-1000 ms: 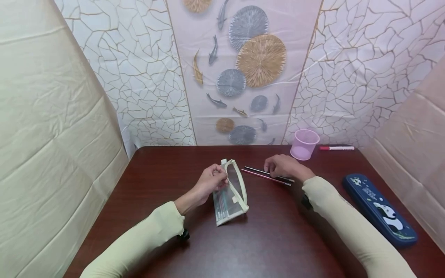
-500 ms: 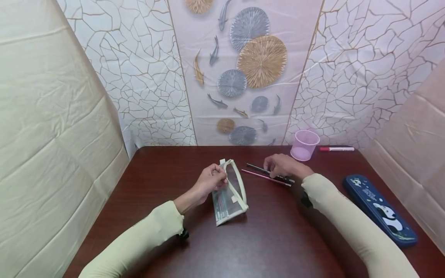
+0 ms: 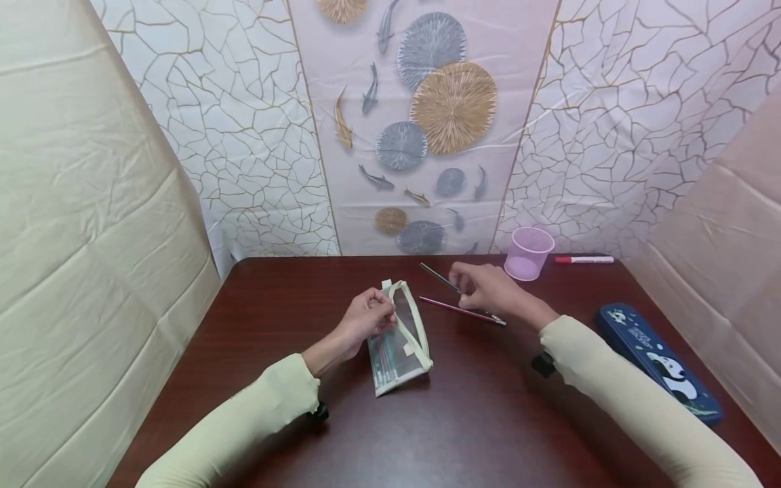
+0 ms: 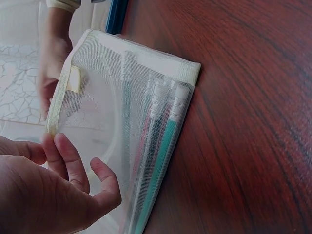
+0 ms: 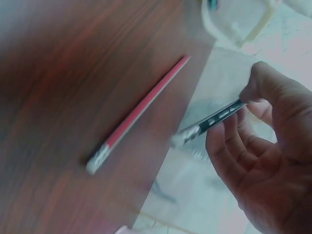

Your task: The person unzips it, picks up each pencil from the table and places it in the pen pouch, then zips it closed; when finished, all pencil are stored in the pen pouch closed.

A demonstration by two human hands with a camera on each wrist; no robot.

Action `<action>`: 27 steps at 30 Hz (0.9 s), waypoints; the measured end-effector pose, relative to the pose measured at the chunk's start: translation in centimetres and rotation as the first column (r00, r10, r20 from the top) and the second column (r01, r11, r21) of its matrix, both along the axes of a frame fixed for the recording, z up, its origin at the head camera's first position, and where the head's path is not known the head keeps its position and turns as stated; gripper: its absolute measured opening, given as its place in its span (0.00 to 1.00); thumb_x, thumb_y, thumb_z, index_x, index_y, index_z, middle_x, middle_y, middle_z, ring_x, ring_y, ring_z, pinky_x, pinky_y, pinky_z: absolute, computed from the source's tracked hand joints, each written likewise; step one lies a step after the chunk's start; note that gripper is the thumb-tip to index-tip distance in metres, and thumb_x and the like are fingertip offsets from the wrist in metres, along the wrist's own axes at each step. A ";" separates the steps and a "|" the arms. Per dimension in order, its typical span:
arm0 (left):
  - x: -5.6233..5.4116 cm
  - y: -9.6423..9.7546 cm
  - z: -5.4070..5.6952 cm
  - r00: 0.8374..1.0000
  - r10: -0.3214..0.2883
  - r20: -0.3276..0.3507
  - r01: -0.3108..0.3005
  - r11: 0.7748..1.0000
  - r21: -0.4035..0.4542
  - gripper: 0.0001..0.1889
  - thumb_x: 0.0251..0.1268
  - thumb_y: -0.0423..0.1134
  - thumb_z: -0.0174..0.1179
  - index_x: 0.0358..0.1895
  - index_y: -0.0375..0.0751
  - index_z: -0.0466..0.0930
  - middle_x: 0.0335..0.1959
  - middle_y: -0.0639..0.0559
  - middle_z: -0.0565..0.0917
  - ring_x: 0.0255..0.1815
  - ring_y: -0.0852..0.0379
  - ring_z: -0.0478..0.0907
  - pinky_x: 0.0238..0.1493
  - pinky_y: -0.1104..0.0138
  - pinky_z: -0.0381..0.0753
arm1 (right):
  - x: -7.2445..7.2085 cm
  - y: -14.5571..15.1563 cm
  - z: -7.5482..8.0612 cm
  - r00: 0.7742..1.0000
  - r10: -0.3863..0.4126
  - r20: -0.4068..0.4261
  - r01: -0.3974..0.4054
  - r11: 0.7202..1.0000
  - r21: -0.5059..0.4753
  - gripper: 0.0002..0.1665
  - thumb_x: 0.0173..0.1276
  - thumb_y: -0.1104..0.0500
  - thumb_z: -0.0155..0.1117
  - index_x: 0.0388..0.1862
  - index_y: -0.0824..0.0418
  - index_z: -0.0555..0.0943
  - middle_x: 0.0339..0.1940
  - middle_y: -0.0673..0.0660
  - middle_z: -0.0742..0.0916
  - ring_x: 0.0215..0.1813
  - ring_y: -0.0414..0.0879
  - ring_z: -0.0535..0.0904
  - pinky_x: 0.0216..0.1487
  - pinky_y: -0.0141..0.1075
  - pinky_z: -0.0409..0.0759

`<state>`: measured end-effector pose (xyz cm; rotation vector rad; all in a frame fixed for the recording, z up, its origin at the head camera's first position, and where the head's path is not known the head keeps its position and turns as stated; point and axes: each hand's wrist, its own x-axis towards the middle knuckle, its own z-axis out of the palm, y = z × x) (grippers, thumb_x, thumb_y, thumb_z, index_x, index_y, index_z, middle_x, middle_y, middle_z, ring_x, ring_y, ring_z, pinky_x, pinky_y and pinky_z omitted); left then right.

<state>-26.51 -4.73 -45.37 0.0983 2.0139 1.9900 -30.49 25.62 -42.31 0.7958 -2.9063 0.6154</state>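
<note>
My left hand (image 3: pixel 364 316) pinches the cream zip edge of a see-through mesh pencil pouch (image 4: pixel 105 92), holding its mouth apart. Several pencils (image 4: pixel 163 141) with white erasers lie inside the pouch, seen through the mesh. To the right of the pouch, my right hand (image 3: pixel 491 288) grips a dark pencil (image 5: pixel 217 117) between thumb and fingers, raised off the table and tilted. Below that hand, a red pencil (image 5: pixel 146 105) with a white eraser lies on the table.
A pink translucent cup (image 3: pixel 528 254) stands at the back right, with a red and white marker (image 3: pixel 584 259) beside it. A blue panda pencil case (image 3: pixel 655 359) lies at the right of the brown table (image 3: pixel 293 285). Fabric screens (image 3: pixel 256 135) border the table.
My right hand has lifted the dark pencil off the table, its far end swinging up and left. The red pencil stays put, and my left hand keeps holding the pouch edge.
</note>
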 end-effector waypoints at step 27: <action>-0.1 0.2 -0.1 1.000 0.004 -0.001 -0.004 1.000 0.006 0.04 0.72 0.30 0.58 0.41 0.42 0.74 0.26 0.55 0.84 0.31 0.61 0.85 0.42 0.65 0.86 | 4.1 -5.8 -1.1 0.640 0.220 0.736 0.312 0.801 -0.511 0.22 0.64 0.67 0.60 0.57 0.72 0.71 0.38 0.59 0.84 0.33 0.43 0.74 0.32 0.36 0.79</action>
